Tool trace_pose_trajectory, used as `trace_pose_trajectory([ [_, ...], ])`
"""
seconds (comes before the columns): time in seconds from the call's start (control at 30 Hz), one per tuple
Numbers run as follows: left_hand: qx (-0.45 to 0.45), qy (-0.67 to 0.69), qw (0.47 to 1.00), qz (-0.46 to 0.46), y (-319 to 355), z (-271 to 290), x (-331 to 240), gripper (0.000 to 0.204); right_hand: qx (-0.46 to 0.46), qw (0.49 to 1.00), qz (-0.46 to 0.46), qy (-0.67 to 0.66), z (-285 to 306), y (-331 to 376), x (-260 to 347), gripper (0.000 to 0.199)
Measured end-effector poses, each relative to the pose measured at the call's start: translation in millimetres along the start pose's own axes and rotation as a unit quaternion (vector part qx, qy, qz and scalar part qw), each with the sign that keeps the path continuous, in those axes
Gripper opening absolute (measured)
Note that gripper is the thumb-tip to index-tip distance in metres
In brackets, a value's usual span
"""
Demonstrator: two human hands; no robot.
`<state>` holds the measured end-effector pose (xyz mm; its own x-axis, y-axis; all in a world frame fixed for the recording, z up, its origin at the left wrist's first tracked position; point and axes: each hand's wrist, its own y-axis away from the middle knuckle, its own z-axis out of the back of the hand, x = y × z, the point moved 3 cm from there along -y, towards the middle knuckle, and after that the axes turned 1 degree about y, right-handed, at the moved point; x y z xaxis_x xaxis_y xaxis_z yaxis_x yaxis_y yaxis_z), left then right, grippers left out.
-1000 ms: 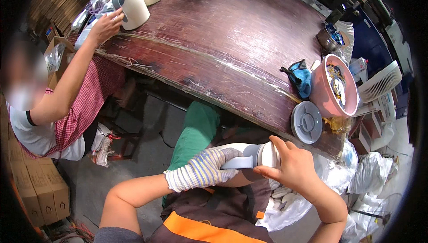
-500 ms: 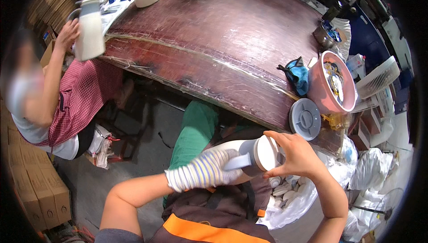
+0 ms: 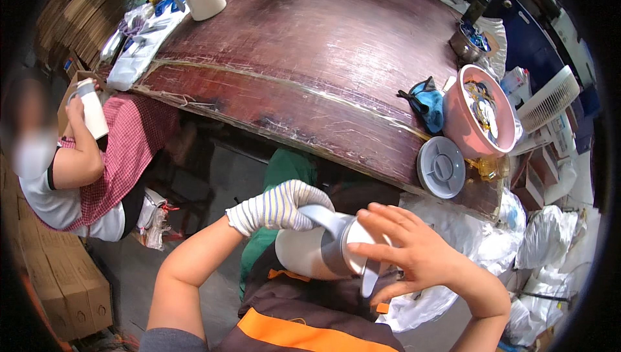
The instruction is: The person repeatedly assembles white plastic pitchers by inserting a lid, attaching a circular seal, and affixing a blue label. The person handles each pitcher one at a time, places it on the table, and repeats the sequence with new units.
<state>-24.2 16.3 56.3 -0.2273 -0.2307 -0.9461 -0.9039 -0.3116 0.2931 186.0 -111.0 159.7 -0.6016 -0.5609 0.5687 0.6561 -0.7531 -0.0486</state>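
Head view: your gloved left hand (image 3: 279, 206) is closed around the grey handle of the white jug (image 3: 317, 252), held near you over your lap. Your bare right hand (image 3: 404, 255) spreads its fingers over the jug's grey top. Far left, brown cartons (image 3: 55, 287) stack behind another person (image 3: 77, 164); right, white bags (image 3: 550, 242) sit below the pink basin (image 3: 482, 122).

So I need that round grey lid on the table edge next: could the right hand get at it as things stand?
Probably yes: the round grey lid lies uncovered near the right hand, though that hand is on the cream jug.
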Motion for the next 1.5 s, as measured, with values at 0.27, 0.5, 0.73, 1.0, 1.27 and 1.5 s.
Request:
trace_pose_trajectory([
  [0.27,-0.041,-0.037,0.995,0.089,11,-25,-9,0.039,-0.132,0.985,0.018,-0.110,-25,-7,-23,0.076],
  [0.5,0.071,0.120,0.980,0.140,18,-72,-25,0.045,-0.192,0.951,-0.161,-0.180,-41,-1,-71,0.076],
  [0.73,-0.113,0.204,0.966,0.112,20,-79,-24,0.038,-0.306,0.925,-0.181,-0.134,53,28,-110,0.038],
  [1.0,-0.184,0.264,0.946,0.043,6,-83,-14,0.040,-0.142,0.676,-0.634,0.348,154,130,-241,0.041],
  [1.27,-0.177,0.237,0.955,0.014,-13,-75,1,0.042,-0.125,0.642,-0.681,0.328,141,152,-279,0.054],
  [1.5,-0.175,0.278,0.944,0.015,-20,-76,-4,0.040,-0.144,0.602,-0.690,0.376,137,158,-291,0.041],
])
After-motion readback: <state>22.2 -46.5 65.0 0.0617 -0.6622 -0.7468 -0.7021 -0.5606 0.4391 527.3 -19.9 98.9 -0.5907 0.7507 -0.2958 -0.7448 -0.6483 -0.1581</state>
